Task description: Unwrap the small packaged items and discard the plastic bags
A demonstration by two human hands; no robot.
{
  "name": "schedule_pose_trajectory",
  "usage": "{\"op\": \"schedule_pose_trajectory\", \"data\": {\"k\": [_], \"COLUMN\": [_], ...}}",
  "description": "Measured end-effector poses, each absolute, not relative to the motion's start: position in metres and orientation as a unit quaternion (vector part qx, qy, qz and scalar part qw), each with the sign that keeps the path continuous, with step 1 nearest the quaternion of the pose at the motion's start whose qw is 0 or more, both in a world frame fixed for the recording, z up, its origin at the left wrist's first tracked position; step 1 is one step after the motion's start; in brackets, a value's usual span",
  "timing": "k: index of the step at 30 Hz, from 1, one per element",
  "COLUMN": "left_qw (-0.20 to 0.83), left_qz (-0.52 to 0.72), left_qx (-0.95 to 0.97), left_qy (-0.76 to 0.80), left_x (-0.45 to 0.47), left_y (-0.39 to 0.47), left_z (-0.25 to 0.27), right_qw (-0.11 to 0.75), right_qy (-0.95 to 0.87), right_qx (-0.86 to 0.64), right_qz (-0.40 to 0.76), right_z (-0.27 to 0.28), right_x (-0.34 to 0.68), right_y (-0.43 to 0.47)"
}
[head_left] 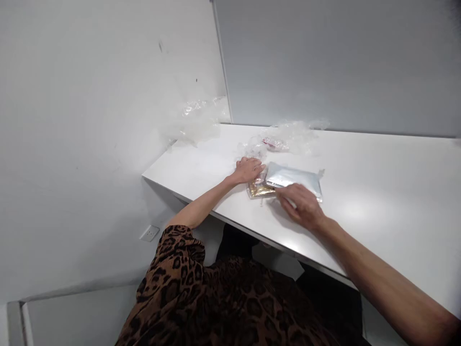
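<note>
On the white table, a flat gold packet (260, 191) in clear plastic lies partly under a flat silvery packet (293, 176). My left hand (249, 169) rests on the gold packet's upper left side, its fingers stretched out and pointing right. My right hand (301, 205) is at the near edge of the silvery packet, with thumb and fingers closed together. Its fingertips meet the spot where the two packets overlap. Which packet the fingertips pinch is hidden. Just behind my left hand sits crumpled clear plastic wrap (252, 148).
More crumpled clear plastic (297, 134) lies along the back of the white table (389, 192), with a small red piece (267, 142) in it. Another clear plastic heap (196, 122) fills the back left corner. A white wall (90, 120) and grey panel (334, 62) border the table.
</note>
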State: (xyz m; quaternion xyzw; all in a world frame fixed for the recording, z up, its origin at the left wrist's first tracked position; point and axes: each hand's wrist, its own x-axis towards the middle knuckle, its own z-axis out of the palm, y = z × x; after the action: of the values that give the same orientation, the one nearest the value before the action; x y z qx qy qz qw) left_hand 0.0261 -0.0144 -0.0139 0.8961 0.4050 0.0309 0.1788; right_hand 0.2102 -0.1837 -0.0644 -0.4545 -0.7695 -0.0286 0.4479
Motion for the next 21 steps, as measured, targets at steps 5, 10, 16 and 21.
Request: {"op": "schedule_pose_trajectory", "data": {"k": [5,10,16,21], "left_qw": [0.195,0.180,0.332,0.506], "left_qz": [0.066,0.086,0.181,0.335], "left_qx": [0.895,0.934,0.867,0.714], "left_qy": [0.395,0.297,0.325,0.350], "left_x": [0.027,0.031,0.053,0.091], "left_y": [-0.061,-0.112,-0.103,-0.092], "left_z": [-0.013,-0.008,-0.028,-0.030], "right_qw": [0.354,0.156,0.220,0.454], "right_qy": [-0.650,-0.670,-0.660,-0.562], "right_qx": [-0.670,-0.714,-0.696,-0.675], "right_qz": [-0.063,0.134,0.181,0.151], "right_z": [-0.041,-0.031,-0.028,-0.026], "right_x": [0.260,0.290,0.295,0.299], "right_y": [-0.184,-0.191,-0.190,-0.187]}}
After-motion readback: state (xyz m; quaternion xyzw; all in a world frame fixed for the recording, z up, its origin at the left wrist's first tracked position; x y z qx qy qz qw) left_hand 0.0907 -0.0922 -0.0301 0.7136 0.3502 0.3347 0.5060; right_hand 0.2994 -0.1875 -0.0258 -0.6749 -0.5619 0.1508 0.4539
